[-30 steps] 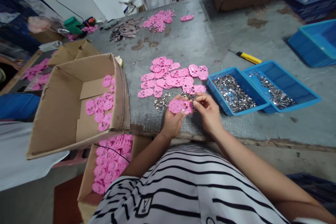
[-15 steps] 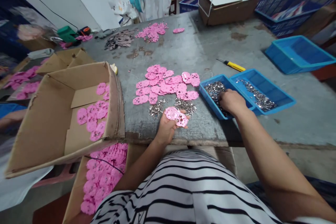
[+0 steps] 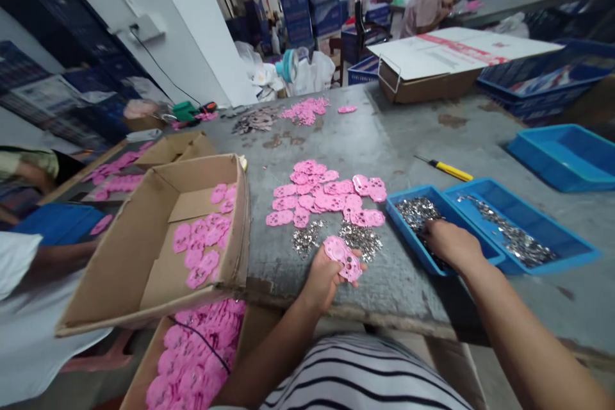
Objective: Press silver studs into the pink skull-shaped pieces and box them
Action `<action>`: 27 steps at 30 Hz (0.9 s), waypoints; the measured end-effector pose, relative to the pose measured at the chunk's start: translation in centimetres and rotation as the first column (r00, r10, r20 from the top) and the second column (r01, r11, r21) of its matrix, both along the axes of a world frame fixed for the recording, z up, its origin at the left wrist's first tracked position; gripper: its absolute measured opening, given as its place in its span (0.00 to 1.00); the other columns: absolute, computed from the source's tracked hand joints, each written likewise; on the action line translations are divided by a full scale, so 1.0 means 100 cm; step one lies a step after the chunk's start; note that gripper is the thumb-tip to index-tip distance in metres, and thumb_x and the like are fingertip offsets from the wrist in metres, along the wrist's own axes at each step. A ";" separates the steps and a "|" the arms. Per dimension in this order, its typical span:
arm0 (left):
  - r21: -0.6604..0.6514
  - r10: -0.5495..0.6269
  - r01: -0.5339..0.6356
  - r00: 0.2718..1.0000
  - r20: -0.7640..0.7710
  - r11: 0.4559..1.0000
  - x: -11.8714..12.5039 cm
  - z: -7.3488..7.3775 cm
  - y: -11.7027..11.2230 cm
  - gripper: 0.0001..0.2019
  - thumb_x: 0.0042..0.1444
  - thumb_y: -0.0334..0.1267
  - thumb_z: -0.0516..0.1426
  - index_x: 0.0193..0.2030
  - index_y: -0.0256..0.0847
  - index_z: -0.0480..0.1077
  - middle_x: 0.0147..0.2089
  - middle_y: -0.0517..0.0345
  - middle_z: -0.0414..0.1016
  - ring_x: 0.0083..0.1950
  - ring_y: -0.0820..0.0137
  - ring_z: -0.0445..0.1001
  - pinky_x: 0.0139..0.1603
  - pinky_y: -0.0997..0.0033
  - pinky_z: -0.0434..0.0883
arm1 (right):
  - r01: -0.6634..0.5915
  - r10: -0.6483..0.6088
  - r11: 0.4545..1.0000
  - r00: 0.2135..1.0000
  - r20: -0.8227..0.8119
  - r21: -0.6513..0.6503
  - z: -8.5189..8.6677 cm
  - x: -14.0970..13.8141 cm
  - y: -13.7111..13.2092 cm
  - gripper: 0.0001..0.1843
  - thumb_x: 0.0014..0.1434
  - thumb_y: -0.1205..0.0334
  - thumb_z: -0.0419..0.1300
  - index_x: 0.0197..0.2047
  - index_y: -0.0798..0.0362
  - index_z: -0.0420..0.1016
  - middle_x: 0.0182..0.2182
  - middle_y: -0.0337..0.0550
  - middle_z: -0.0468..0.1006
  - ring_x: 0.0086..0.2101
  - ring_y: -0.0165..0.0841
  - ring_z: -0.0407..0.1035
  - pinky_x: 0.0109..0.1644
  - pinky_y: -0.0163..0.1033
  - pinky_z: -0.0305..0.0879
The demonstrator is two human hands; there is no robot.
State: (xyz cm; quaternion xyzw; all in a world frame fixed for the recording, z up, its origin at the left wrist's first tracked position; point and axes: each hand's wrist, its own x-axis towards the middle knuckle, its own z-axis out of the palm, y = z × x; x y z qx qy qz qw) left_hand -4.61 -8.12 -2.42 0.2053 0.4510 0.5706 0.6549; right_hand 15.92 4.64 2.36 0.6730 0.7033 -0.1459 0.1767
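My left hand (image 3: 327,278) is closed on a pink plastic plate (image 3: 344,259) with rounded, scalloped ends and holes, held just above the table near its front edge. My right hand (image 3: 454,245) reaches into a blue tray (image 3: 401,224) of small shiny metal pieces (image 3: 417,211). Its fingers are bent down among the pieces; their tips are hidden, so what they pinch cannot be made out. Beyond my left hand lie two small heaps of metal pieces (image 3: 362,240) and a spread of similar pink plates (image 3: 317,195).
A second blue tray (image 3: 571,255) with metal pieces adjoins the first. Behind them lie a yellow-handled screwdriver (image 3: 451,170) and another blue tray (image 3: 567,157). An open cardboard box (image 3: 115,256) with pink plates stands left, beside another person's arm (image 3: 62,253). Below is a box of pink plates (image 3: 192,352).
The head view has tilted up, so everything sits lower and more of the room shows. My left hand keeps the pink plate; my right hand stays in the blue tray.
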 end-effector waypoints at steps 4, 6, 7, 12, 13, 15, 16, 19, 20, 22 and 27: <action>0.017 0.014 -0.013 0.999 -0.037 1.000 -0.001 -0.003 0.000 0.25 0.38 0.35 0.60 0.46 0.39 0.59 0.41 0.47 0.80 0.34 0.60 0.80 0.19 0.75 0.69 | -0.002 0.004 0.999 0.999 -0.037 0.047 -0.004 0.003 0.001 0.20 0.65 0.68 0.45 0.49 0.62 0.75 0.50 0.64 0.78 0.48 0.48 0.75 0.43 0.42 0.67; 0.025 0.004 -0.003 1.000 -0.030 1.000 -0.002 -0.003 -0.001 0.25 0.38 0.35 0.60 0.46 0.40 0.59 0.40 0.48 0.80 0.33 0.61 0.80 0.19 0.75 0.68 | 0.016 -0.012 0.996 0.999 -0.049 0.093 -0.005 0.004 0.002 0.20 0.64 0.69 0.44 0.49 0.62 0.74 0.48 0.65 0.78 0.47 0.48 0.76 0.41 0.41 0.66; 0.029 -0.005 0.006 1.000 -0.019 1.000 -0.003 -0.004 -0.001 0.25 0.38 0.35 0.60 0.45 0.40 0.59 0.40 0.48 0.80 0.33 0.61 0.80 0.19 0.76 0.68 | 0.028 -0.022 0.993 0.998 -0.053 0.113 -0.005 0.005 0.002 0.19 0.64 0.68 0.44 0.49 0.62 0.74 0.47 0.65 0.79 0.46 0.48 0.76 0.41 0.41 0.66; 0.033 -0.051 0.050 0.998 0.027 0.998 -0.005 -0.004 -0.002 0.21 0.40 0.37 0.60 0.43 0.40 0.60 0.38 0.49 0.80 0.31 0.63 0.79 0.18 0.77 0.65 | 0.085 -0.071 0.985 0.992 -0.100 0.149 -0.004 0.008 0.002 0.17 0.62 0.69 0.46 0.47 0.60 0.74 0.44 0.61 0.80 0.44 0.46 0.76 0.37 0.38 0.63; 0.031 -0.054 0.053 0.998 0.027 0.998 -0.005 -0.004 -0.002 0.21 0.41 0.38 0.60 0.43 0.40 0.61 0.37 0.49 0.80 0.31 0.63 0.79 0.18 0.78 0.64 | 0.086 -0.069 0.984 0.991 -0.111 0.154 -0.004 0.009 0.003 0.17 0.62 0.69 0.47 0.46 0.60 0.74 0.43 0.61 0.80 0.44 0.45 0.76 0.36 0.38 0.63; 0.030 -0.058 0.057 0.998 0.022 0.998 -0.005 -0.003 -0.002 0.20 0.42 0.39 0.60 0.42 0.40 0.61 0.37 0.50 0.80 0.30 0.64 0.79 0.18 0.78 0.63 | 0.069 -0.046 0.981 0.991 -0.126 0.180 -0.005 0.010 0.004 0.16 0.62 0.69 0.47 0.43 0.59 0.75 0.42 0.59 0.81 0.43 0.44 0.76 0.36 0.37 0.62; 0.029 -0.056 0.056 0.998 0.018 0.998 -0.005 -0.003 -0.002 0.20 0.42 0.39 0.61 0.42 0.40 0.62 0.37 0.50 0.80 0.30 0.65 0.78 0.18 0.78 0.63 | 0.058 -0.032 0.979 0.991 -0.132 0.198 -0.005 0.011 0.004 0.15 0.62 0.69 0.47 0.42 0.58 0.75 0.41 0.59 0.81 0.42 0.43 0.76 0.35 0.37 0.62; 0.031 -0.033 0.033 0.999 0.005 0.999 -0.005 -0.003 -0.002 0.22 0.42 0.42 0.63 0.43 0.38 0.64 0.35 0.50 0.79 0.30 0.67 0.77 0.21 0.77 0.62 | 0.057 -0.009 0.967 0.982 -0.188 0.250 -0.005 0.014 0.005 0.12 0.60 0.68 0.50 0.36 0.56 0.75 0.36 0.55 0.81 0.37 0.42 0.76 0.33 0.36 0.61; 0.032 -0.022 0.022 1.000 -0.002 0.999 -0.006 -0.004 -0.002 0.22 0.42 0.43 0.64 0.43 0.37 0.65 0.34 0.50 0.79 0.30 0.68 0.76 0.22 0.77 0.62 | 0.063 -0.001 0.961 0.974 -0.225 0.269 -0.004 0.014 0.004 0.11 0.59 0.67 0.51 0.35 0.55 0.75 0.35 0.54 0.81 0.36 0.42 0.76 0.32 0.36 0.61; 0.029 -0.003 0.004 1.000 -0.030 1.000 -0.005 -0.005 -0.001 0.23 0.40 0.45 0.67 0.40 0.37 0.66 0.33 0.51 0.78 0.29 0.71 0.74 0.24 0.77 0.62 | 0.053 0.052 0.947 0.948 -0.315 0.316 -0.003 0.011 -0.001 0.09 0.58 0.66 0.53 0.34 0.52 0.75 0.34 0.49 0.81 0.34 0.40 0.75 0.33 0.36 0.61; -0.010 0.021 -0.022 0.992 -0.124 1.000 0.005 -0.007 0.003 0.28 0.35 0.48 0.71 0.39 0.37 0.66 0.31 0.56 0.76 0.27 0.73 0.72 0.22 0.78 0.59 | -0.221 0.392 0.892 0.814 -0.429 0.394 -0.004 -0.021 -0.034 0.07 0.58 0.69 0.53 0.34 0.51 0.72 0.32 0.43 0.79 0.32 0.34 0.74 0.35 0.35 0.62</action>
